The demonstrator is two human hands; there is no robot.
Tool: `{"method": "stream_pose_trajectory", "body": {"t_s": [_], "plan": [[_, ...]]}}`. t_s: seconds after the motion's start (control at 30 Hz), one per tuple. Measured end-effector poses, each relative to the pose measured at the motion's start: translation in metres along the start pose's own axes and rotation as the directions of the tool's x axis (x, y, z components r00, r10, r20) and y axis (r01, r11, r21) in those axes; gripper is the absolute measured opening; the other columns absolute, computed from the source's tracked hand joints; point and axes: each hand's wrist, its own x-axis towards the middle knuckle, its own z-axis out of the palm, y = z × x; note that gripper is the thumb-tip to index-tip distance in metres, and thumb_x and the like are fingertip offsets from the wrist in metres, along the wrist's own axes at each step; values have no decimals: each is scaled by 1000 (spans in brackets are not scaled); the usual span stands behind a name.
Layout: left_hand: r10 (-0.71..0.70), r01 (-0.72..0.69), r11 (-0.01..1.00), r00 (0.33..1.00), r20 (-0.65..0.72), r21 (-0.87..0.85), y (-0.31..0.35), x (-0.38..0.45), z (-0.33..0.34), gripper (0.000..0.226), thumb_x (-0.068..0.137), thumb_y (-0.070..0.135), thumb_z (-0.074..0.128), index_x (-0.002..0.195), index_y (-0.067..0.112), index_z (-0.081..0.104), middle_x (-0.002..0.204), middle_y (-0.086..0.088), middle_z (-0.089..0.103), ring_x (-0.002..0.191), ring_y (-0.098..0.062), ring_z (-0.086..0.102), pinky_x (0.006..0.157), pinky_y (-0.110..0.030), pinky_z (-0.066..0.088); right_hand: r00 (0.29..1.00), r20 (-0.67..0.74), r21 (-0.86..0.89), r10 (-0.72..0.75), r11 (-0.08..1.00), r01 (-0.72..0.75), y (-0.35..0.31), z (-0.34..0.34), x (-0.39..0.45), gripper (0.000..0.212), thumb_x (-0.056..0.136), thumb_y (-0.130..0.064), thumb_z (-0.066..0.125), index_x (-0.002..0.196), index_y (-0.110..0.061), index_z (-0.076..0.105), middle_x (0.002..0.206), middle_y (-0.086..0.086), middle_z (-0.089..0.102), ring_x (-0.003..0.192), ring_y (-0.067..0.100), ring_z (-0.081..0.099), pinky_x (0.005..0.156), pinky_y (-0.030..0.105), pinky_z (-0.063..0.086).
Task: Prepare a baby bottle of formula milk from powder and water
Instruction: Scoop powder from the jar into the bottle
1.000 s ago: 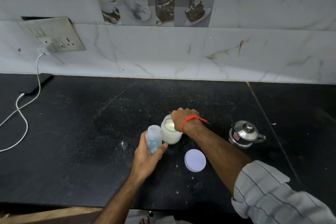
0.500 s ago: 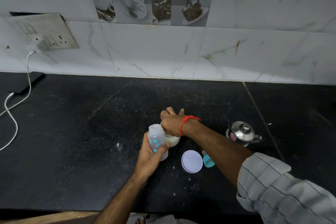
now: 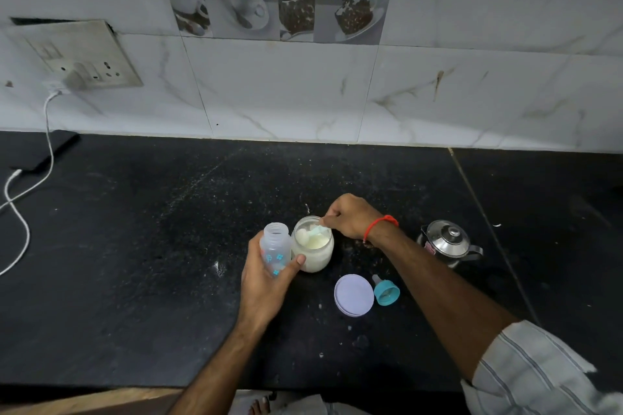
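My left hand (image 3: 266,283) grips a clear, open baby bottle (image 3: 275,248) with blue prints, held upright just left of an open glass jar of white formula powder (image 3: 313,248) on the black counter (image 3: 135,246). Over the jar's far rim my right hand (image 3: 350,216) pinches the handle of a pale scoop (image 3: 315,232), whose bowl rests in the powder. The jar's round white lid (image 3: 353,295) lies flat in front of the jar. The bottle's teal cap with its nipple (image 3: 385,291) lies beside the lid, to its right.
A small steel kettle with a lid (image 3: 448,242) stands right of my right forearm. A white charging cable (image 3: 20,212) runs from a wall socket (image 3: 84,61) to a dark phone (image 3: 43,155) at the far left. A tiled wall backs the counter.
My right hand has drawn back from over the jar's mouth to its far rim, so the scoop and powder now show. The bottle stays beside the jar in my left hand.
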Motion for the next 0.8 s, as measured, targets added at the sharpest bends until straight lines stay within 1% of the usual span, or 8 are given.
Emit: {"method": "stream_pose_trajectory", "body": {"t_s": [0.07, 0.17, 0.27, 0.43, 0.5, 0.6, 0.7, 0.8], "plan": [[39, -39, 998, 999, -8, 48, 1, 2, -5, 72, 77, 32, 91, 120, 66, 44, 127, 23, 62, 114, 11, 59, 86, -5, 47, 999, -34, 70, 13, 998, -11, 9, 0, -1, 22, 97, -28, 71, 102, -8, 78, 109, 8, 76, 104, 21, 69, 83, 31, 52], [73, -75, 992, 997, 21, 100, 3, 3, -9, 75, 75, 36, 92, 119, 68, 40, 129, 25, 60, 117, 9, 57, 87, -7, 46, 998, -53, 137, 22, 990, -14, 19, 0, -2, 17, 98, -29, 70, 91, -14, 76, 90, -1, 74, 91, 14, 66, 71, 25, 46], [85, -91, 990, 995, 61, 108, 5, 0, -8, 66, 80, 40, 89, 119, 65, 41, 130, 19, 59, 116, 6, 58, 85, -7, 48, 998, -53, 169, 33, 985, -24, 25, 2, -5, 17, 98, -28, 69, 87, -17, 75, 77, -6, 72, 74, 6, 62, 76, 28, 48], [101, -107, 989, 993, 58, 105, 3, -7, -8, 53, 89, 37, 80, 128, 46, 46, 131, 12, 60, 116, 6, 58, 85, -3, 45, 991, -128, 260, 32, 966, 2, 29, 3, -8, 17, 96, -30, 71, 85, -18, 77, 72, -9, 72, 69, 3, 61, 76, 28, 48], [110, -115, 988, 993, 47, 101, 5, -7, -9, 52, 89, 39, 79, 126, 52, 46, 131, 12, 60, 117, 5, 58, 87, -4, 45, 990, -138, 264, 29, 964, 9, 31, 3, -9, 17, 96, -29, 71, 85, -17, 77, 73, -7, 72, 68, 2, 60, 74, 27, 47], [125, -126, 987, 992, 16, 102, 8, -7, -11, 50, 85, 49, 76, 120, 63, 43, 129, 14, 60, 118, 4, 58, 88, -4, 44, 991, -132, 162, 7, 987, 14, 34, 7, -11, 16, 97, -27, 72, 93, -13, 78, 78, -4, 72, 68, 1, 59, 67, 21, 45], [139, -138, 985, 990, -1, 105, 8, -7, -12, 51, 83, 56, 78, 120, 64, 44, 129, 12, 60, 118, 2, 59, 89, -5, 44, 990, -141, 182, -6, 983, 32, 34, 9, -12, 15, 97, -27, 72, 94, -13, 77, 76, -7, 71, 72, 1, 61, 63, 17, 44], [146, -146, 982, 989, 13, 121, 7, -8, -13, 53, 80, 55, 79, 121, 63, 46, 130, 13, 61, 119, -4, 60, 93, -16, 48, 989, -150, 212, -7, 976, 39, 35, 7, -13, 16, 97, -28, 71, 95, -13, 77, 78, -5, 71, 71, 2, 61, 64, 21, 44]]}}
